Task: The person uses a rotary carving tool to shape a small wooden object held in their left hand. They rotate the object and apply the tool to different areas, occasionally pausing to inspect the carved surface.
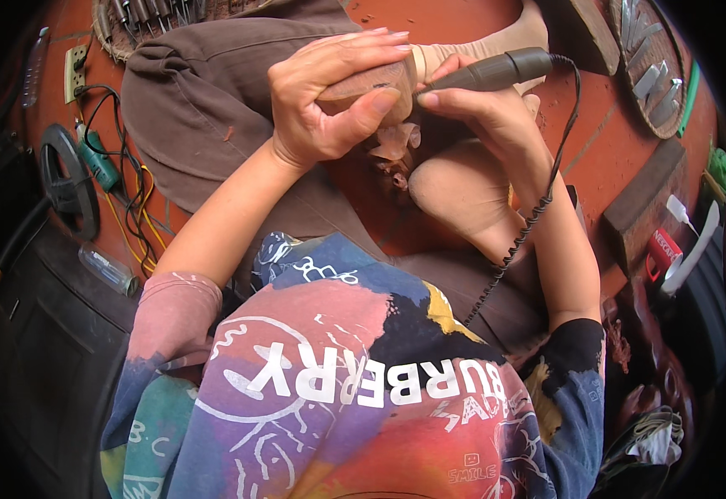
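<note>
My left hand (330, 100) is wrapped around a rounded piece of light brown wood (371, 83), holding it above my lap. My right hand (484, 116) grips a dark grey rotary carving handpiece (496, 71) like a pen, its tip hidden against the right side of the wood. A black coiled cord (529, 224) runs from the handpiece down past my right forearm. Wood shavings (396, 141) sit just below the piece. I sit on the floor, knees bent, with a bare foot (463, 191) under my hands.
A round tray of carving tools (654, 66) lies at the upper right and a woven basket of tools (143, 17) at the upper left. Cables, a green tool (97, 162), a wall socket (76, 71) and a clear bottle (109, 270) lie on the red floor at left.
</note>
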Available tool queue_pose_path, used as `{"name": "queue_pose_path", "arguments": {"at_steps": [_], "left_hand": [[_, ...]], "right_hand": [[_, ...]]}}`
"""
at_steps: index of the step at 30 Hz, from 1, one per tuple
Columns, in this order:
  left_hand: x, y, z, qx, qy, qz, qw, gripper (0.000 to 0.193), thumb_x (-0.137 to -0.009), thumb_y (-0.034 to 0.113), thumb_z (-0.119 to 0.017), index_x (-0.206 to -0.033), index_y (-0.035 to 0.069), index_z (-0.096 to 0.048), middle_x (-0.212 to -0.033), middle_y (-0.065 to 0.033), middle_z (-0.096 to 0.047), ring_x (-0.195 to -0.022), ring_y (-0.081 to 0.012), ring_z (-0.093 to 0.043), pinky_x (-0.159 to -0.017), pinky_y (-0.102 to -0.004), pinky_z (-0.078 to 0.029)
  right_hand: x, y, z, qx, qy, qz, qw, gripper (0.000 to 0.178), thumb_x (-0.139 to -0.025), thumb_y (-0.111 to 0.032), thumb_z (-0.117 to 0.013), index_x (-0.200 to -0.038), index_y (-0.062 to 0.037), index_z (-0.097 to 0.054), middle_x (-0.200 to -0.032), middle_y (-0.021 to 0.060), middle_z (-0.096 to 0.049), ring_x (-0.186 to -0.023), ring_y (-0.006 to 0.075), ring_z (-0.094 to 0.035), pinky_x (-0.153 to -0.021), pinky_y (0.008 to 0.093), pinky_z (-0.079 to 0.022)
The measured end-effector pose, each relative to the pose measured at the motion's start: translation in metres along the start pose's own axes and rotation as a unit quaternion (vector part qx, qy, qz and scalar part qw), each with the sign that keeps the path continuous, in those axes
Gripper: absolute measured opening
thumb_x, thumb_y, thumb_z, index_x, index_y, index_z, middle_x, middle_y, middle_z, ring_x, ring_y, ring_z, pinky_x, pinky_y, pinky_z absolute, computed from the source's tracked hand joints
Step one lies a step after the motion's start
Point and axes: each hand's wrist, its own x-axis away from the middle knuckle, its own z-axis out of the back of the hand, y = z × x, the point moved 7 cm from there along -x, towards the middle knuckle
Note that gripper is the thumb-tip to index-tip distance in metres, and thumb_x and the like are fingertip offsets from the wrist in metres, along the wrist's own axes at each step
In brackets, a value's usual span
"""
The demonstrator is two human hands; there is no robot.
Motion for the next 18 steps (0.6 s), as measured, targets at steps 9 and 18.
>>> {"name": "queue_pose_path", "arguments": {"at_steps": [9,18], "left_hand": [[0.001,-0.003,0.003,0.017,0.021,0.006,1.0,0.036,-0.08,0.028,-0.071,-0.103,0.001,-0.075,-0.106,-0.0152,-0.075,-0.106,-0.0306,-0.071,-0.096,-0.0388,-0.051],[-0.001,-0.002,-0.002,0.037,0.006,0.018,0.999,0.036,-0.082,0.027,-0.069,-0.104,-0.001,-0.074,-0.108,-0.0165,-0.074,-0.108,-0.0319,-0.07,-0.098,-0.0404,-0.05]], "right_hand": [[0.001,0.002,-0.003,0.008,0.011,0.047,0.999,0.022,-0.078,-0.005,-0.079,-0.094,-0.0027,-0.064,-0.094,0.0074,-0.07,-0.09,0.0128,-0.064,-0.085,0.0258,-0.048],[0.025,-0.01,0.004,-0.091,0.074,0.082,0.99,0.022,-0.077,-0.002,-0.079,-0.092,-0.0015,-0.064,-0.092,0.0096,-0.071,-0.094,0.0154,-0.068,-0.085,0.0263,-0.052]]}}
